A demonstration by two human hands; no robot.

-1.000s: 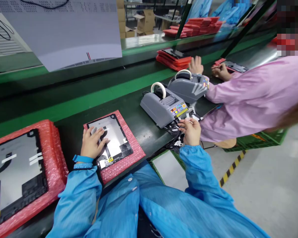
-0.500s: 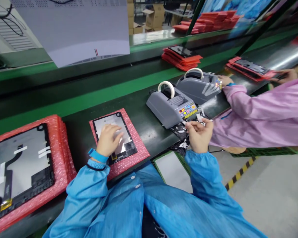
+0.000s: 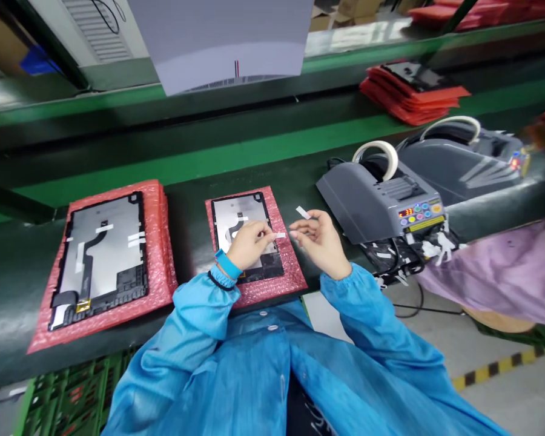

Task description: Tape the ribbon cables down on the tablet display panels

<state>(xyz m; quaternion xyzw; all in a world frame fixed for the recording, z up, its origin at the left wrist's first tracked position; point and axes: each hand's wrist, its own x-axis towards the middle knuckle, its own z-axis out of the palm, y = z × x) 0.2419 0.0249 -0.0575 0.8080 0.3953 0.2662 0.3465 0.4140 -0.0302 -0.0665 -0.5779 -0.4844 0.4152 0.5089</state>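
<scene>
My left hand (image 3: 249, 242) hovers over a tablet back panel (image 3: 245, 221) that lies on a red bubble-wrap pad (image 3: 287, 266). Its fingers pinch one end of a short white tape strip (image 3: 278, 235). My right hand (image 3: 320, 239) is just right of the pad, fingers curled, with another small tape strip (image 3: 303, 212) stuck at a fingertip. Both hands almost meet above the pad's right edge. A grey tape dispenser (image 3: 381, 197) with a white roll stands to the right of my right hand.
A second panel (image 3: 102, 254) lies on a stack of red pads (image 3: 161, 242) at the left. Behind the first dispenser is another one (image 3: 463, 158). Red pads (image 3: 409, 94) sit on the far belt. A person's pink sleeve (image 3: 495, 281) reaches in at the right. A white sheet (image 3: 227, 42) hangs above.
My right hand came away from the dispenser toward the panel with tape. My left hand lifted off the panel and pinched a strip. The view swung left; the neighbour's hands left view.
</scene>
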